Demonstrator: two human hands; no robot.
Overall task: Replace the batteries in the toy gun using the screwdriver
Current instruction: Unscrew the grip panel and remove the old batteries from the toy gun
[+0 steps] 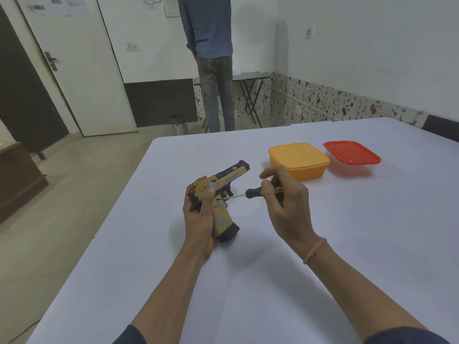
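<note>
- Screw work under way: the screwdriver has its tip at a screw hole in the side of the toy gun.
- The left hand wraps round the gun, thumb across its side, low over the table.
- The right hand, right of the gun, pinches the screwdriver's handle in curled fingers.
- Next up, I reckon: steady turns, tip kept seated.
- I can't tell whether the screw is loosening or tightening.

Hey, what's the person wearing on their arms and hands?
The left hand and right hand are bare, no gloves. The left sleeve and right sleeve are dark navy, ending near the elbows. A thin pink thread band circles the right wrist.
</note>
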